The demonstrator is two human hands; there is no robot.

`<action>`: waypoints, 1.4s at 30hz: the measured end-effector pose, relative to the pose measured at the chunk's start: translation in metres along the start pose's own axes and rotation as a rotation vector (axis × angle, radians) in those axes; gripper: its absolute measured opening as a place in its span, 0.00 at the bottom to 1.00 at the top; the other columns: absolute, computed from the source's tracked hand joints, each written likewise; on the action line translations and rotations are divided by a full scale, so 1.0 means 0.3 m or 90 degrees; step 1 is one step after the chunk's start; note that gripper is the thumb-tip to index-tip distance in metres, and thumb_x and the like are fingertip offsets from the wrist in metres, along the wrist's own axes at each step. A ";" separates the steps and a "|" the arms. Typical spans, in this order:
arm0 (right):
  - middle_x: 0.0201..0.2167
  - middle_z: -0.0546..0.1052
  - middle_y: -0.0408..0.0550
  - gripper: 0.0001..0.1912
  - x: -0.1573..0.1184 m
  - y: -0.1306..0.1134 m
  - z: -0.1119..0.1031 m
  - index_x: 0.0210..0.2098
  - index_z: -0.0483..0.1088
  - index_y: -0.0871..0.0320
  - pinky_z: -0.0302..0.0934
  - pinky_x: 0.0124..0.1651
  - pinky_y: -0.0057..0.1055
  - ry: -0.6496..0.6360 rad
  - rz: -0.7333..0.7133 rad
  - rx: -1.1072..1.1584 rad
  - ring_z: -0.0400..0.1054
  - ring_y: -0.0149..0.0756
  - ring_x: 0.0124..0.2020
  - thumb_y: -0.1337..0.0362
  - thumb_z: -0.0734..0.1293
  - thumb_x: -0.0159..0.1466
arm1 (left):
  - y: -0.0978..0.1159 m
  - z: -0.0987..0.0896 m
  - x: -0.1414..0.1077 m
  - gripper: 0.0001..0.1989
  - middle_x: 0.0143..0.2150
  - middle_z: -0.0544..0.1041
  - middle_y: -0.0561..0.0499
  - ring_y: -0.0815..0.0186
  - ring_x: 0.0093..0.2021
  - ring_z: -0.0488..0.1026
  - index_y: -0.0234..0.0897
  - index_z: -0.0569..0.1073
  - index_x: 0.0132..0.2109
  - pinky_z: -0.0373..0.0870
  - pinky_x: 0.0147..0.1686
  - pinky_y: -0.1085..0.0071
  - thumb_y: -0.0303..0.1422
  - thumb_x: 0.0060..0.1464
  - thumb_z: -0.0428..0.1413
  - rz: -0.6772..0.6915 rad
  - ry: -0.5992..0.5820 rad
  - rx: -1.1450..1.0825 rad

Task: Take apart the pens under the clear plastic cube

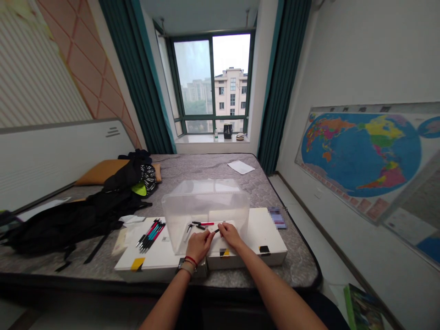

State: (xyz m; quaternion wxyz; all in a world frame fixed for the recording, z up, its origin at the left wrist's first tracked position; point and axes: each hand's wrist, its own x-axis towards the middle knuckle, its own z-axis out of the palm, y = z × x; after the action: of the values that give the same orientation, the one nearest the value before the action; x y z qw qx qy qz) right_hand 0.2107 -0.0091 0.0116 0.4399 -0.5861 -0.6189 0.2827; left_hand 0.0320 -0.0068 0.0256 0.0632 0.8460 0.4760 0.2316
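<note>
Between the fingertips of both hands is a thin dark pen part [216, 231]; its exact kind is too small to make out. My left hand [199, 246] pinches one end, and my right hand [229, 234] grips the other. Just beyond them, a red pen piece [207, 224] and a small black pen piece [200, 227] lie at the mouth of a translucent plastic box [206, 201], which rests on its side. Left of the box, several black, teal and red pens [151, 236] are laid together on a white carton [158, 261].
A second white carton [271, 238] extends to the right on the mattress [295, 261]. Black clothing or a bag [68, 224] is heaped at left, near a tan cushion [103, 172]. White paper [241, 167] lies toward the window.
</note>
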 end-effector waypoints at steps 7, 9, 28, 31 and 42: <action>0.22 0.72 0.44 0.19 -0.003 0.007 -0.001 0.23 0.68 0.58 0.55 0.34 0.26 0.006 0.013 0.024 0.64 0.32 0.27 0.56 0.58 0.65 | -0.003 0.006 -0.002 0.23 0.27 0.76 0.49 0.63 0.30 0.72 0.41 0.72 0.30 0.56 0.33 0.70 0.45 0.64 0.40 0.000 0.013 -0.022; 0.23 0.73 0.44 0.18 -0.003 0.009 0.000 0.24 0.69 0.58 0.55 0.34 0.26 0.016 0.023 0.032 0.65 0.33 0.28 0.55 0.59 0.64 | -0.009 0.009 -0.002 0.20 0.29 0.77 0.50 0.63 0.31 0.73 0.42 0.74 0.35 0.57 0.33 0.70 0.47 0.62 0.43 -0.012 0.023 -0.052; 0.22 0.73 0.44 0.17 -0.002 0.015 0.004 0.23 0.69 0.58 0.56 0.33 0.27 0.027 0.023 0.045 0.65 0.33 0.26 0.56 0.60 0.63 | 0.005 -0.001 -0.004 0.19 0.34 0.77 0.47 0.62 0.36 0.73 0.40 0.73 0.39 0.61 0.35 0.70 0.42 0.64 0.40 0.000 0.041 -0.065; 0.22 0.74 0.44 0.16 -0.001 0.014 0.003 0.24 0.69 0.58 0.57 0.33 0.27 0.022 0.024 0.062 0.65 0.33 0.26 0.57 0.61 0.63 | 0.005 -0.003 -0.006 0.17 0.33 0.77 0.49 0.63 0.33 0.73 0.42 0.71 0.43 0.59 0.32 0.71 0.46 0.62 0.44 -0.025 0.033 -0.063; 0.23 0.73 0.44 0.12 0.000 0.009 -0.001 0.26 0.71 0.59 0.58 0.34 0.28 0.016 0.022 0.095 0.65 0.33 0.27 0.59 0.62 0.60 | 0.012 -0.007 -0.005 0.19 0.32 0.76 0.48 0.63 0.34 0.72 0.40 0.71 0.35 0.58 0.34 0.70 0.42 0.65 0.40 0.010 0.043 -0.044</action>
State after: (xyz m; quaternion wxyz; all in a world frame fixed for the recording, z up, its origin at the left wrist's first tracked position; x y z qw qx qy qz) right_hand 0.2122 -0.0088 0.0094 0.4852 -0.5656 -0.5804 0.3282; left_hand 0.0331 -0.0101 0.0283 0.0747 0.8389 0.4626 0.2769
